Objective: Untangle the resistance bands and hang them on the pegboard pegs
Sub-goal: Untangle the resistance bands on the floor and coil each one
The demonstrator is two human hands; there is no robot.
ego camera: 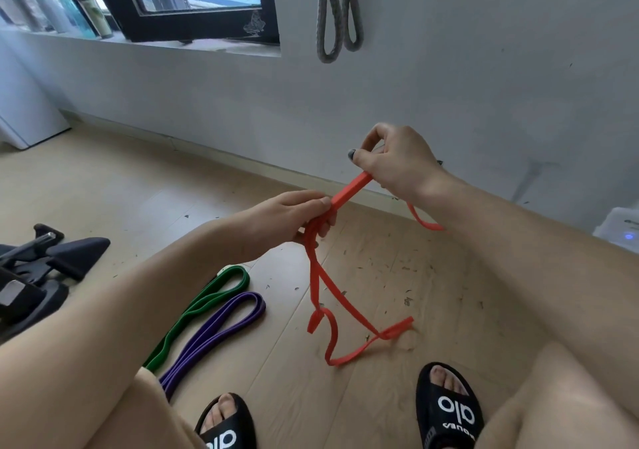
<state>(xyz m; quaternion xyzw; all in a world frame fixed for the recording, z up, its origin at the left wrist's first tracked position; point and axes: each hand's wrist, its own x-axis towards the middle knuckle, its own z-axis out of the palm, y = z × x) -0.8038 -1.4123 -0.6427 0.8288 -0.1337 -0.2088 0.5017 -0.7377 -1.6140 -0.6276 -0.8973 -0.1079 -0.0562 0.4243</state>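
An orange resistance band [326, 296] hangs twisted between both hands, its loops trailing down to the wooden floor. My left hand [294, 217] grips a bunched knot of it. My right hand [394, 161], higher and to the right, pinches a taut stretch of the same band, and a loose end drops behind my right wrist. On the floor to the left lie a green band [204, 305] and a purple band [221, 326], side by side. A grey band [337, 13] hangs in two loops on the white wall above. No pegs are visible.
Black exercise equipment [38, 269] sits on the floor at far left. A dark-framed window [193, 2] with bottles on its sill is at upper left. A white device [619, 227] stands at the right wall. My feet in black slides [449, 410] are at the bottom. Debris speckles the floor.
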